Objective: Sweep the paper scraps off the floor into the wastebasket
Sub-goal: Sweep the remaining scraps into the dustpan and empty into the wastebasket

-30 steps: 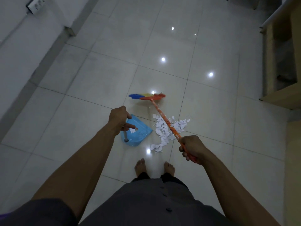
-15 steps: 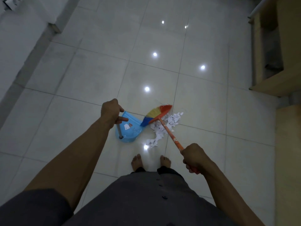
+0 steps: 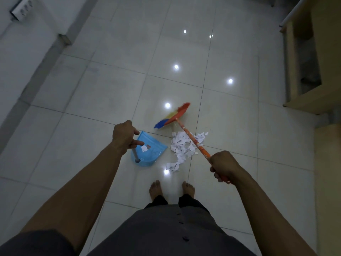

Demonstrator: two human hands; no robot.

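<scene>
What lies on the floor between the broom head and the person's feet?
In the head view, the paper scraps lie between the broom head and the feet, with bare floor before the toes.

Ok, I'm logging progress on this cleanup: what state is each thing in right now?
Blue plastic dustpan: lip down, mouth toward the pile, a scrap or two inside.
White paper scraps: mostly piled on the tiled floor, outside the pan.
Orange-handled broom with rainbow bristles: head beyond the pile.
Left hand: grips the dustpan's grey handle.
Right hand: grips the broom handle.
</scene>
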